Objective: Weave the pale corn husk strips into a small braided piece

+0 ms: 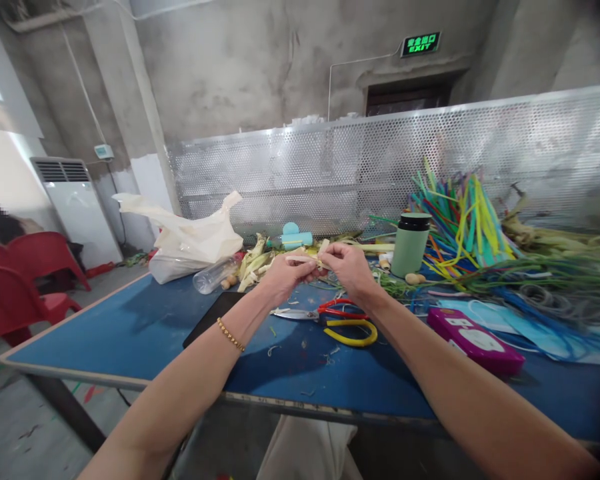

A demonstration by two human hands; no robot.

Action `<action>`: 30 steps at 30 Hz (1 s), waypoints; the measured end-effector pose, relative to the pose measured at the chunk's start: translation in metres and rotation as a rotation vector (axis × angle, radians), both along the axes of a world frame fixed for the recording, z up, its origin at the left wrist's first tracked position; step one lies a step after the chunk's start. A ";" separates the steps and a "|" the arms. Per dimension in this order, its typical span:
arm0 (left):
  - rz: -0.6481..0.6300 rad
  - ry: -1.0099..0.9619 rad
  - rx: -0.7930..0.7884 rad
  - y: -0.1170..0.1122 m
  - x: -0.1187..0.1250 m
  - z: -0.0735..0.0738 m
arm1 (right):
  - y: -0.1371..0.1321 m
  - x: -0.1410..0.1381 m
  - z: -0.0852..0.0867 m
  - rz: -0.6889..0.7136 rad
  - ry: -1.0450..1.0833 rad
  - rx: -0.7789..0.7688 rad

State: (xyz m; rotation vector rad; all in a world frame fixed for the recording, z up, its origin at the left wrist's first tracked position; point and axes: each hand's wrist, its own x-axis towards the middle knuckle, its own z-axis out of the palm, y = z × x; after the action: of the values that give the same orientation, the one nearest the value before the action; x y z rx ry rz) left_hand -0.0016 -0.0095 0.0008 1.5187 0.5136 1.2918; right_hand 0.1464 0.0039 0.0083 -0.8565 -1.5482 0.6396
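Observation:
Both hands meet above the middle of the blue table [130,333]. My left hand [291,272], with a gold bead bracelet on the wrist, pinches a pale strip of what looks like corn husk [324,247]. Opposite it, my right hand [347,265] grips the same strip between thumb and fingers. Part of the strip is hidden by the fingers. Below the hands lie scissors [351,333] with one red and one yellow handle. Loose corn husks [253,263] sit just behind and left of my left hand.
A white plastic bag [193,243] and a clear bottle [215,275] stand left. To the right are a green tumbler [411,245], colourful pipe cleaners [463,213], a magenta box [473,340] and blue masks [530,327]. A dark tablet-like slab [211,317] lies under my left forearm.

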 end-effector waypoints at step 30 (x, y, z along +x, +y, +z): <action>0.112 0.317 -0.055 -0.002 -0.008 0.002 | -0.004 0.016 0.008 0.248 -0.210 -0.077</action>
State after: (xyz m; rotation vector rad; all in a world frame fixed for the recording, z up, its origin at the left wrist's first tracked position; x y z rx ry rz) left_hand -0.0091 -0.0117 0.0027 1.6772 0.8411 1.1142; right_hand 0.1624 0.0003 0.0163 -0.8160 -1.8480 0.8122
